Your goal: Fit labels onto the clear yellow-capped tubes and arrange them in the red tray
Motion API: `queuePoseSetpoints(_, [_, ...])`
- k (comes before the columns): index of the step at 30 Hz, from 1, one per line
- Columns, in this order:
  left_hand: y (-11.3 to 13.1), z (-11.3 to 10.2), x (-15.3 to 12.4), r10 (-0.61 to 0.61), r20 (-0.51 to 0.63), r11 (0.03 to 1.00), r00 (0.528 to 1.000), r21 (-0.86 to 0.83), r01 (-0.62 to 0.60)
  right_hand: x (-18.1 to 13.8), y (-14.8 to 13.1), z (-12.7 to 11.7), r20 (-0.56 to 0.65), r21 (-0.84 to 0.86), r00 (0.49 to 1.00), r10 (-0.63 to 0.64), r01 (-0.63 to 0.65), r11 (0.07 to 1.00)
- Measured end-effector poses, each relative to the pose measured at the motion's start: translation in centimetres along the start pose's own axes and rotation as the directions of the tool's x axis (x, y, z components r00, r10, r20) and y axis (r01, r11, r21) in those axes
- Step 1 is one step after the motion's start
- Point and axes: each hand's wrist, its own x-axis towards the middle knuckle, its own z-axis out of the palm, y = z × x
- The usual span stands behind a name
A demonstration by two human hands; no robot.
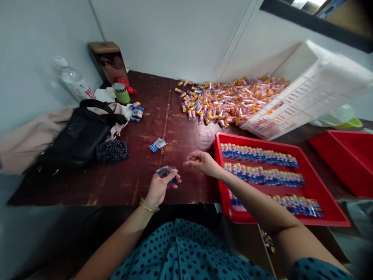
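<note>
My left hand (159, 187) is closed round a small stack of blue printed wrappers (165, 171) just above the near edge of the dark wooden table (145, 128). My right hand (202, 161) hovers beside it, fingers curled in a pinch; what it holds, if anything, is too small to name. A loose blue wrapper (157, 145) lies on the table ahead of both hands. To the right, a red tray (317, 194) holds three rows of blue-wrapped tubes (259, 154). A heap of clear tubes with yellow and pink caps (230, 100) lies at the back.
A black bag (77, 136) on a beige cloth and a dark knitted pouch (112, 151) sit at the left. Behind them are a water bottle (72, 81), a green cup (121, 93) and a brown box (107, 62). A white crate (305, 93) leans at the right, with another red tray (346, 159) beside it.
</note>
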Motion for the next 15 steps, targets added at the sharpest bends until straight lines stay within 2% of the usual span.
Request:
queuePoseSetpoints(2, [-0.1,0.4,-0.3,0.029,0.005,0.999,1.0,0.045,-0.029,-1.0,-0.9,0.4,-0.064,-0.196,0.994,-0.086,0.072,0.978])
queuePoseSetpoints(4, [-0.2,0.9,-0.8,0.042,0.046,0.992,0.998,0.116,-0.048,-1.8,-1.9,0.8,-0.026,-0.286,0.988,-0.154,0.14,0.948])
queuePoseSetpoints(7, [0.0,1.4,-1.4,0.037,0.122,0.982,0.992,0.18,-0.059,-2.5,-3.2,1.3,0.051,-0.27,0.979,-0.196,0.203,0.941])
queuePoseSetpoints(10, [0.2,1.3,-1.9,0.038,0.119,0.993,0.992,0.111,-0.051,-2.9,-3.7,1.1,0.098,-0.238,0.971,-0.218,0.235,0.942])
queuePoseSetpoints(12, [0.3,1.0,-2.0,0.011,0.108,0.997,0.994,0.076,-0.019,-3.2,-3.6,0.8,0.113,-0.232,0.966,-0.231,0.251,0.94])
queuePoseSetpoints(15, [0.2,0.4,-2.1,-0.04,0.186,0.987,0.982,0.158,0.01,-3.6,-3.2,0.1,0.106,-0.209,0.969,-0.222,0.24,0.948])
